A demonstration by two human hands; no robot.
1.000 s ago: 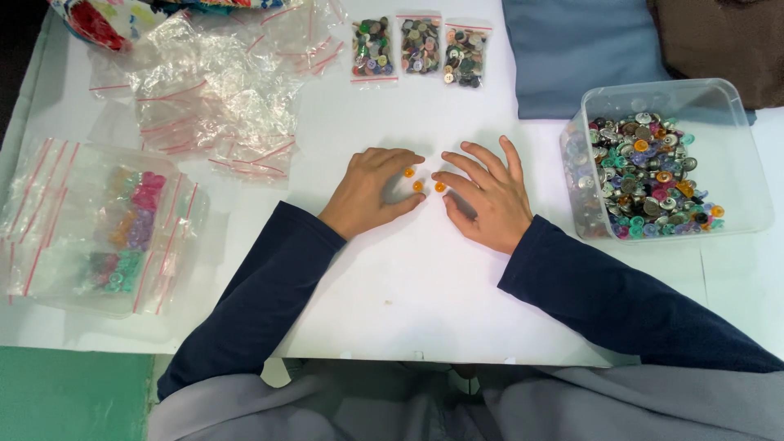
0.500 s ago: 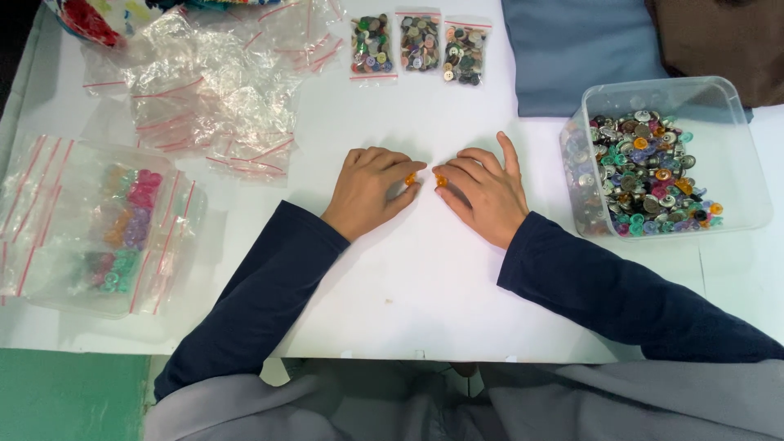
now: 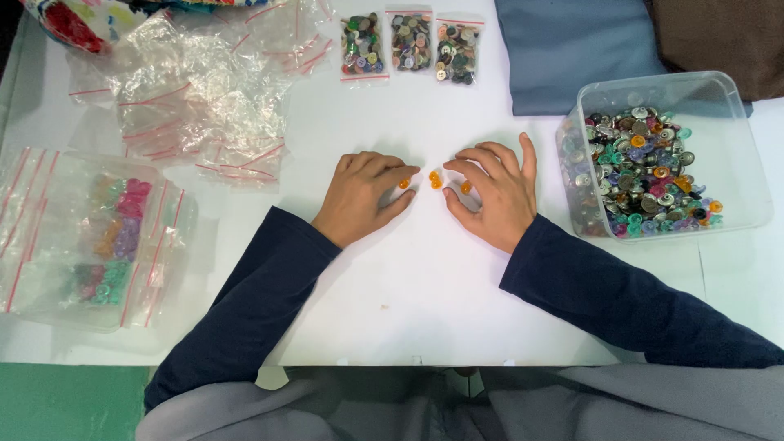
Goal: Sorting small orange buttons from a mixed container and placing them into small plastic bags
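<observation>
Both of my hands rest on a white table [image 3: 408, 286]. Between them lie several small orange buttons [image 3: 435, 180]. My left hand [image 3: 363, 196] has its fingers curled, and an orange button sits at its fingertips. My right hand [image 3: 494, 196] has its fingers spread and bent, with another orange button by its fingertips. Whether either hand pinches a button is hard to tell. Dark blue sleeves cover both arms.
A clear plastic tub [image 3: 735, 139] of mixed buttons stands at the right. Three small bags of buttons [image 3: 408, 45] lie at the top. Empty zip bags [image 3: 196, 90] are piled at the upper left; a clear box [image 3: 49, 237] of coloured buttons sits at the left. Blue cloth [image 3: 572, 41] lies behind.
My hands have drawn slightly apart, leaving the orange buttons in the gap between them. My left fingers have curled in more.
</observation>
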